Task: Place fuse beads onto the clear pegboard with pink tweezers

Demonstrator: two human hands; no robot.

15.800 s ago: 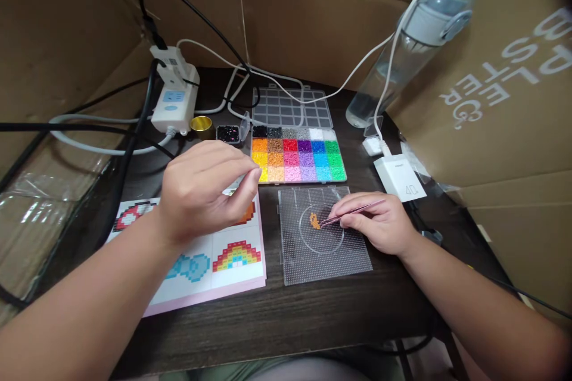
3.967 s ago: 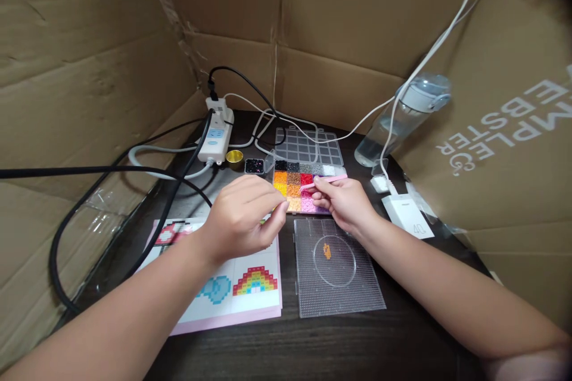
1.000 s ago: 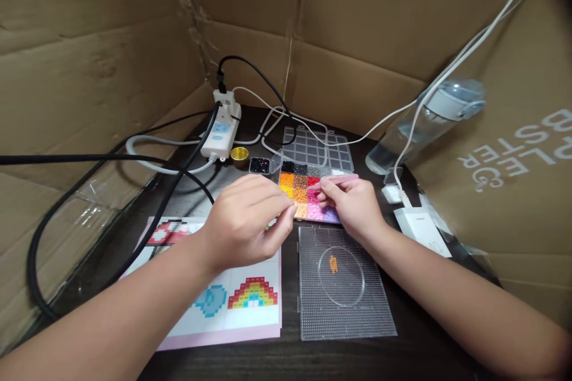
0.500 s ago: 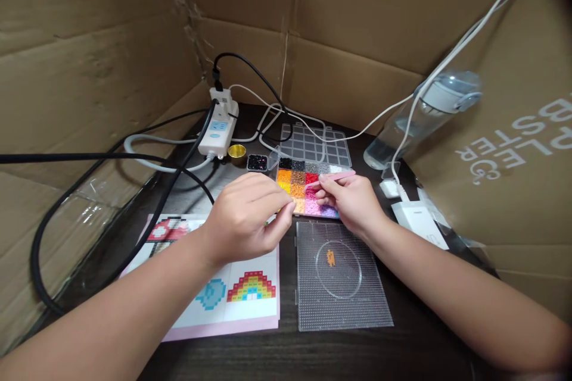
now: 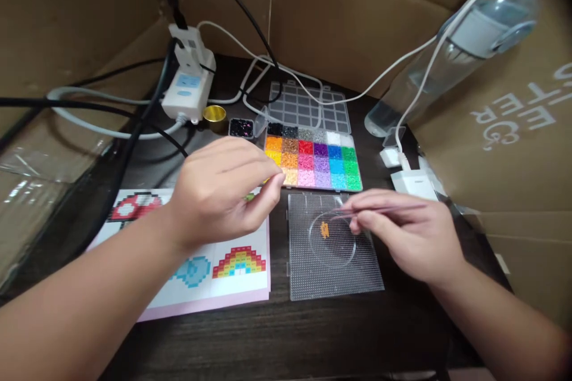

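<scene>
My right hand [image 5: 402,229] grips pink tweezers [image 5: 388,209], their tips over the upper part of a clear pegboard [image 5: 370,274]. Whether a bead sits between the tips is too small to tell. A small patch of orange beads [image 5: 325,230] lies inside the board's ring, just left of the tips. My left hand [image 5: 227,190] is closed in a pinch at the near left corner of the bead box [image 5: 322,189], above the pattern sheet [image 5: 196,294]. What its fingertips hold, if anything, is hidden. The box has compartments of beads sorted by colour.
A small box of dark beads [image 5: 241,128] and a gold cup [image 5: 215,116] stand behind my left hand. A power strip [image 5: 190,92] with black cables is at back left. A water bottle [image 5: 429,71] and a white charger [image 5: 413,183] are on the right; cardboard walls surround the table.
My right hand has moved from the bead box toward me and right, bringing the tweezers over the pegboard. My left hand keeps its pinch. The camera view has tilted down.
</scene>
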